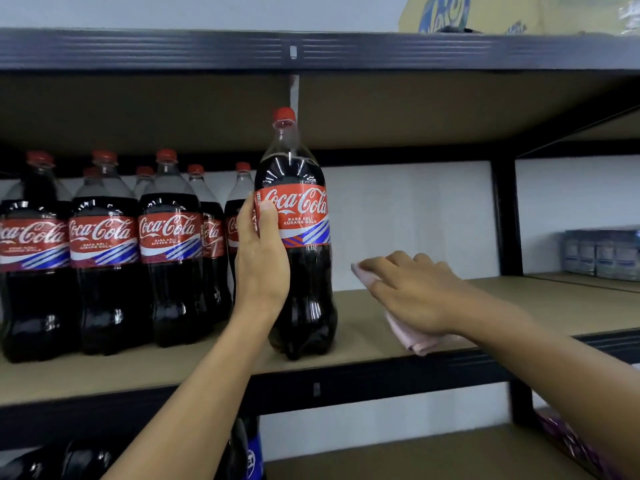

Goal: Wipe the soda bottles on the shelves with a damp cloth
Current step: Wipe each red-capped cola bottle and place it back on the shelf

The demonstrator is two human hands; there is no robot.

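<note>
Firmly, the left hand's [261,261] fingers [249,220] curl round a soda bottle [301,282] at its red label, thumb pressed on the front. The bottle stands upright near the front edge of the shelf [519,299]. The right hand's [419,292] fingers [391,268] lie almost flat, pressing a pink cloth [415,344] onto the shelf just right of that bottle. More bottles [104,265] stand in rows to the left; shrink-wrapped packs [602,252] sit far right.
</note>
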